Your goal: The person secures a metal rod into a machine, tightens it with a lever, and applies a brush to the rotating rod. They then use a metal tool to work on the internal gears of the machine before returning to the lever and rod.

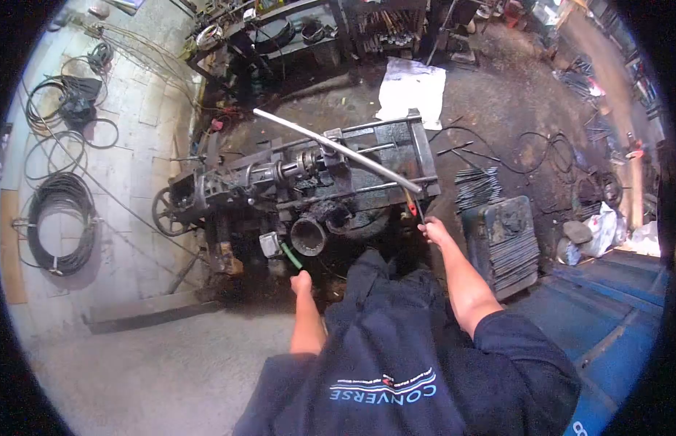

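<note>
My left hand [301,282] is closed around a green handle [290,256], whose far end reaches a pale grey boxy piece [270,245] beside the machine. My right hand [434,231] grips a slim dark-handled tool [420,213] with a red-orange part near its tip; its exact kind I cannot tell. That tip is close to the near end of a long pale metal pipe [338,148], which lies slanted across a greasy machine frame [423,149]. Between my hands, a round open metal flange [308,236] faces me at the machine's near side.
A handwheel [166,212] sticks out at the machine's left. Coiled cable [58,224] lies on the pale floor, far left. To my right stands a stack of dark ribbed plates [508,251]. White sheeting [412,91] lies beyond the frame, and loose cables [545,152] cross the dark floor.
</note>
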`<state>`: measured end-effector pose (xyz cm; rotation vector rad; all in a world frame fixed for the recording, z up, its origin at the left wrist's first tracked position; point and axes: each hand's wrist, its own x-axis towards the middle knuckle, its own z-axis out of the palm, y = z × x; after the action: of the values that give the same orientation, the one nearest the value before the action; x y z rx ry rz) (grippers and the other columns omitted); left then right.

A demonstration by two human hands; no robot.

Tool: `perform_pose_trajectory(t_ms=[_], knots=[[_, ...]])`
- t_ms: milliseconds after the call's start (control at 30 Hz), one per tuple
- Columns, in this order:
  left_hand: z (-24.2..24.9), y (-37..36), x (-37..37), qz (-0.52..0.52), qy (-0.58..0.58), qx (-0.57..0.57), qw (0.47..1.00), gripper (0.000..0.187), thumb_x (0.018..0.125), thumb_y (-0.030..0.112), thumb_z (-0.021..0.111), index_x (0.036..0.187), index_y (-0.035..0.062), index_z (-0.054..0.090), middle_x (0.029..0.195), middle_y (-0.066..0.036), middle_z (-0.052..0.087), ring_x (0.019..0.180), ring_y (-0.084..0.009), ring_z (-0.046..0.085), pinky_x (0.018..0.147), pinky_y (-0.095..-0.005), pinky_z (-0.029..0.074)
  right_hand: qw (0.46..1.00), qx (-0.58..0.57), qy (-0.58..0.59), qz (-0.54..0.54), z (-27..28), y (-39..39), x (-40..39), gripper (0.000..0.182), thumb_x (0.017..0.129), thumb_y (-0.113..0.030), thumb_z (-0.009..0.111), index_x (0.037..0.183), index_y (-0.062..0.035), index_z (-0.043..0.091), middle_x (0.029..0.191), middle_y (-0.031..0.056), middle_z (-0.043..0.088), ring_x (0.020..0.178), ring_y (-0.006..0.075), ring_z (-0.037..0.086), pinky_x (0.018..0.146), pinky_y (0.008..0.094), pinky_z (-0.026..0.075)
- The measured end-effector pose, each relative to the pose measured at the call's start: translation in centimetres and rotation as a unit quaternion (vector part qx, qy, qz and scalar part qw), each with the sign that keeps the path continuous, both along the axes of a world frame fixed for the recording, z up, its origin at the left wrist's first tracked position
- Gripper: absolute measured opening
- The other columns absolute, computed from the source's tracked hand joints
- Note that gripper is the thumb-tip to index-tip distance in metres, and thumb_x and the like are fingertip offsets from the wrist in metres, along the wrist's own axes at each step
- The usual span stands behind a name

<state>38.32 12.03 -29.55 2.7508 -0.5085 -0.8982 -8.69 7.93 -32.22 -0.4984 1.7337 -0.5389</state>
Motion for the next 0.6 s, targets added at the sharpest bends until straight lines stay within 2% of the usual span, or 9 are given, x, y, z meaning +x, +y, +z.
perform_pose_trajectory(t_ms=[67, 133, 167, 267, 367, 433, 500, 567, 600], knots=[[3.3, -0.1, -1.3, -0.009, -0.017, -0.008, 1.0, 0.058, 0.076, 0.025, 0.055, 0.124, -0.0081, 0.055, 0.126, -0.033, 0.056, 0.122, -0.0438, 0.052, 0.104, -0.0447, 0.041, 1.0, 0.003, -0.006, -0.011, -0.3, -1.0, 0.9, 0.035, 0.088, -0.023, 0.067, 0.117, -0.0054, 0.061, 0.08, 0.0076, 0.063, 0.065, 0.0145, 0.058, 0.05, 0.0341, 0.045], [5.1, 0.1, -1.3, -0.094, -0.047, 0.033, 0.994, 0.061, 0.077, 0.025, 0.055, 0.128, -0.0086, 0.052, 0.127, -0.034, 0.055, 0.124, -0.0442, 0.051, 0.106, -0.0443, 0.039, 0.978, -0.015, 0.206, -0.036, -1.4, -1.2, 1.5, 0.03, 0.091, -0.027, 0.06, 0.108, -0.0035, 0.065, 0.087, 0.0167, 0.069, 0.077, 0.0275, 0.067, 0.061, 0.0425, 0.051], [5.7, 0.0, -1.0, -0.096, -0.052, 0.035, 0.993, 0.061, 0.077, 0.025, 0.055, 0.128, -0.0086, 0.052, 0.127, -0.034, 0.055, 0.124, -0.0442, 0.051, 0.106, -0.0443, 0.039, 0.979, -0.012, 0.201, -0.038, -1.8, -0.8, 1.5, 0.03, 0.091, -0.027, 0.06, 0.108, -0.0035, 0.065, 0.087, 0.0167, 0.069, 0.077, 0.0275, 0.067, 0.061, 0.0425, 0.051], [5.2, 0.1, 0.1, -0.048, -0.062, -0.038, 0.996, 0.06, 0.076, 0.025, 0.055, 0.126, -0.0089, 0.053, 0.126, -0.034, 0.055, 0.121, -0.0447, 0.052, 0.105, -0.045, 0.04, 0.958, -0.038, 0.277, -0.07, 3.1, 0.6, 1.0, 0.042, 0.091, -0.04, 0.05, 0.1, -0.0029, 0.069, 0.105, 0.0244, 0.067, 0.106, 0.0436, 0.061, 0.091, 0.0505, 0.044], [8.0, -1.7, 0.3, -0.083, -0.041, -0.03, 0.995, 0.055, 0.076, 0.025, 0.055, 0.118, -0.01, 0.058, 0.121, -0.034, 0.058, 0.119, -0.0443, 0.055, 0.102, -0.0459, 0.042, 0.958, 0.014, 0.253, -0.138, 5.2, 3.7, 0.6, 0.043, 0.089, -0.037, 0.05, 0.086, 0.002, 0.069, 0.09, 0.0223, 0.069, 0.092, 0.0379, 0.065, 0.082, 0.0483, 0.044], [8.0, -2.9, 1.2, -0.106, -0.05, -0.039, 0.992, 0.052, 0.076, 0.026, 0.055, 0.113, -0.0096, 0.061, 0.117, -0.034, 0.06, 0.117, -0.0439, 0.056, 0.101, -0.0462, 0.043, 0.96, 0.013, 0.213, -0.18, 7.0, 7.1, 0.5, 0.046, 0.09, -0.042, 0.054, 0.07, -0.0006, 0.063, 0.068, 0.0132, 0.062, 0.068, 0.0273, 0.059, 0.068, 0.0434, 0.043], [6.3, -4.5, 3.1, -0.087, -0.021, 0.015, 0.996, 0.053, 0.076, 0.027, 0.054, 0.115, -0.0073, 0.062, 0.117, -0.033, 0.06, 0.116, -0.0452, 0.056, 0.101, -0.0472, 0.042, 0.962, -0.021, 0.145, -0.23, 3.5, 11.6, -0.3, 0.053, 0.092, -0.05, 0.057, 0.058, -0.0101, 0.051, 0.054, 0.002, 0.047, 0.051, 0.0161, 0.043, 0.05, 0.0362, 0.035], [2.3, -5.4, 6.2, -0.117, -0.012, -0.021, 0.993, 0.052, 0.077, 0.028, 0.054, 0.115, -0.0071, 0.062, 0.116, -0.033, 0.061, 0.115, -0.0452, 0.056, 0.1, -0.0472, 0.043, 0.959, -0.012, 0.074, -0.272, 6.0, 14.7, 0.6, 0.056, 0.093, -0.057, 0.055, 0.056, -0.0172, 0.041, 0.05, -0.004, 0.036, 0.04, 0.0117, 0.032, 0.039, 0.0318, 0.024], [4.4, -6.4, 5.6, -0.147, 0.004, 0.003, 0.989, 0.053, 0.077, 0.03, 0.055, 0.114, -0.0071, 0.062, 0.116, -0.033, 0.061, 0.115, -0.0441, 0.057, 0.099, -0.0466, 0.043, 0.959, -0.016, 0.041, -0.279, 7.3, 16.0, 1.4, 0.056, 0.093, -0.058, 0.055, 0.057, -0.018, 0.04, 0.05, -0.0042, 0.035, 0.039, 0.0117, 0.031, 0.037, 0.0309, 0.023]])
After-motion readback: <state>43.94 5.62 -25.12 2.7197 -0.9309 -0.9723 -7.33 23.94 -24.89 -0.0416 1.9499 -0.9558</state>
